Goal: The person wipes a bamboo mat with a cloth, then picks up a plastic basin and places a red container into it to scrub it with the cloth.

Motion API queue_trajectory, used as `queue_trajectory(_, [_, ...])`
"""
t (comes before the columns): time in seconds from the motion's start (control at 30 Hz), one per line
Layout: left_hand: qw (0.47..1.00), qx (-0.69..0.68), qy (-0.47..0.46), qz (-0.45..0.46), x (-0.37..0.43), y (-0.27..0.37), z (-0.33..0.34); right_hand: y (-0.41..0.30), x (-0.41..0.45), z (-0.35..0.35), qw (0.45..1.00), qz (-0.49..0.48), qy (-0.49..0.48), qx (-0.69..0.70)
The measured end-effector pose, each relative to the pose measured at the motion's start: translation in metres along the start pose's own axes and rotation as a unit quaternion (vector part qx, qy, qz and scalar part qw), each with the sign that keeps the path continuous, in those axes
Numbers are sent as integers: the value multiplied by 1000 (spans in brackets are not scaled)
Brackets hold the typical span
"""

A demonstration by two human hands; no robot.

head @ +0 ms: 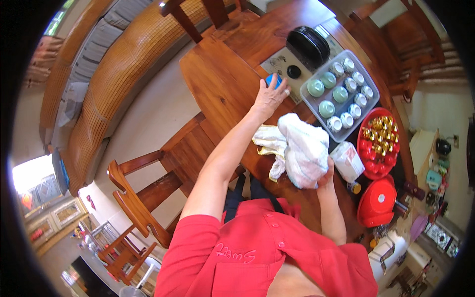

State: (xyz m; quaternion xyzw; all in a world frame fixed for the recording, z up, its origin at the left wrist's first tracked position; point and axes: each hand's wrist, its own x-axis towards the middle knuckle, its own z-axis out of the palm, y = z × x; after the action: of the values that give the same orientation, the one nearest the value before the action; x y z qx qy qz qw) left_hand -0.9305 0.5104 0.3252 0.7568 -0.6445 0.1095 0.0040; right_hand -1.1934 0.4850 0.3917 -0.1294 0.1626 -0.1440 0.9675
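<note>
My left hand (272,97) reaches over the table with its fingers spread across a small blue object (273,81), partly hidden beneath them. Whether the fingers grip it cannot be made out. In my right hand (326,173) is a bunched white cloth (304,148); anything inside its folds is hidden. Beside that lies a second, yellow-edged white cloth (270,138) on the wooden table (222,85). A round black lid-like piece (294,71) rests just beyond my left hand. The clear plastic tray (303,97) to the right holds several upturned green and patterned white cups.
Black stacked trays or plates (308,46) stand at the table's far side. Along the right are a wrapped tissue pack (347,162), a red tray (360,148) with gold-wrapped items and a red lid (376,204). A wooden chair (148,189) adjoins the table on the left.
</note>
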Motion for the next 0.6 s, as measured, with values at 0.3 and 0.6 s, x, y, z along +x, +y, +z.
queue_trajectory(0.3, [840,-448,-9,-305,-15,-5,-52,10,38,65,934,-78,17,-348])
queue_trajectory(0.6, [356,-807,334,-330,-168,3,-232,123,64,157,828,-185,-126,-515])
